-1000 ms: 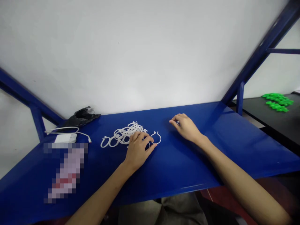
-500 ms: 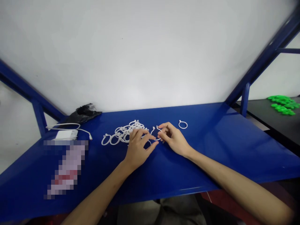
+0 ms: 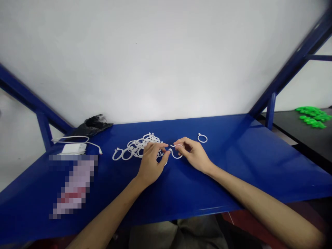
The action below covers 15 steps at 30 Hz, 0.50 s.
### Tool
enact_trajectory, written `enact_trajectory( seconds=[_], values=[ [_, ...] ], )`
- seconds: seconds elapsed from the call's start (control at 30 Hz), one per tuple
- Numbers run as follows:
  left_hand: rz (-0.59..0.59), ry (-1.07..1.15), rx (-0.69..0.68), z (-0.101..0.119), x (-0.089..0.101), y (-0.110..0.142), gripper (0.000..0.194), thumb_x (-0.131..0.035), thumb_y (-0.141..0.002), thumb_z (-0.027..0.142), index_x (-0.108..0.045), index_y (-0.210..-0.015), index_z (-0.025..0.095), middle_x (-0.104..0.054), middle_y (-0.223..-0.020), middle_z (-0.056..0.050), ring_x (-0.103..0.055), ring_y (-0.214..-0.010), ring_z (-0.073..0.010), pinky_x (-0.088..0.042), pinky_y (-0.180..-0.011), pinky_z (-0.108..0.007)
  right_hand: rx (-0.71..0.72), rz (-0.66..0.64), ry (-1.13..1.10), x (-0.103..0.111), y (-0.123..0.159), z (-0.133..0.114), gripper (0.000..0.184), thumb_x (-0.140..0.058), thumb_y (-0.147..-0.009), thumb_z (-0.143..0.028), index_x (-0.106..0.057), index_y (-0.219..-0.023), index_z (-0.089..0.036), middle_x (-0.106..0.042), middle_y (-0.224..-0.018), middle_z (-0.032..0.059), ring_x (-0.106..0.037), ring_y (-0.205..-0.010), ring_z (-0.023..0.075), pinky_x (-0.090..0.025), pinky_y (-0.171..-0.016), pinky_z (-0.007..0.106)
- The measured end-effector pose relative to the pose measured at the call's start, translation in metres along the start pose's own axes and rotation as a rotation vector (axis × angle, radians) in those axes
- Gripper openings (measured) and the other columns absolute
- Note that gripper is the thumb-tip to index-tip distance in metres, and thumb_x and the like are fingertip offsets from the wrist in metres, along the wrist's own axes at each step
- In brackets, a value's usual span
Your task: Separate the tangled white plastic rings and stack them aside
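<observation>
An unclasped white plastic curtain ring (image 3: 176, 157) is pinched between the thumb and fingers of my right hand (image 3: 195, 154), its gap facing left. My left hand (image 3: 152, 162) is just left of that ring, thumb and index finger apart. Its fingertips are close to the ring's free end; whether they touch it I cannot tell. Beneath and behind my left hand lies a pile of similar white rings (image 3: 131, 149), partly hidden by the hand. A single closed ring (image 3: 202, 138) rests on the blue table (image 3: 233, 155) beyond my right hand.
At the left are a black plastic bag (image 3: 92, 126), a white cable (image 3: 95, 145), a white box-like item (image 3: 74, 149) and a blurred-out packet (image 3: 75, 186). A white wall backs the table, with blue frame bars at both sides. Green pieces (image 3: 312, 114) lie on a black surface at right.
The held ring has turned, its gap swinging from the top round to the left. My left thumb and index finger have come nearer each other and the ring's end.
</observation>
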State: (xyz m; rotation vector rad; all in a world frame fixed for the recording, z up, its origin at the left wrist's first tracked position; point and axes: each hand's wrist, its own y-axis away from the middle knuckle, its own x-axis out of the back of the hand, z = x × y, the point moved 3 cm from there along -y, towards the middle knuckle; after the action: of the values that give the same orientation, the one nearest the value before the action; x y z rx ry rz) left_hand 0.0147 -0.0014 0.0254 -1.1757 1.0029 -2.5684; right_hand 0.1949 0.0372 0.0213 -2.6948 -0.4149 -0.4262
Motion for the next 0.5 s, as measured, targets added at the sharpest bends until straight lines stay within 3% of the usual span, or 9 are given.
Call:
enact_trajectory(
  seconds=[0.5],
  values=[
    [-0.028, -0.038, -0.088, 0.0003, -0.0019, 0.001, 0.018, -0.057, -0.093, 0.022, -0.065, -0.109, 0.021, -0.07, -0.085, 0.0, -0.058, -0.089, -0.0186, -0.046, -0.089, -0.036, 0.042, -0.016, 0.047, 0.0011, 0.0, -0.0031, 0.016, -0.063, -0.093, -0.034, -0.069, -0.094, -0.02, -0.066, -0.075, 0.0, -0.055, -0.061, 0.0114, -0.044, -0.058, 0.024]
  ],
)
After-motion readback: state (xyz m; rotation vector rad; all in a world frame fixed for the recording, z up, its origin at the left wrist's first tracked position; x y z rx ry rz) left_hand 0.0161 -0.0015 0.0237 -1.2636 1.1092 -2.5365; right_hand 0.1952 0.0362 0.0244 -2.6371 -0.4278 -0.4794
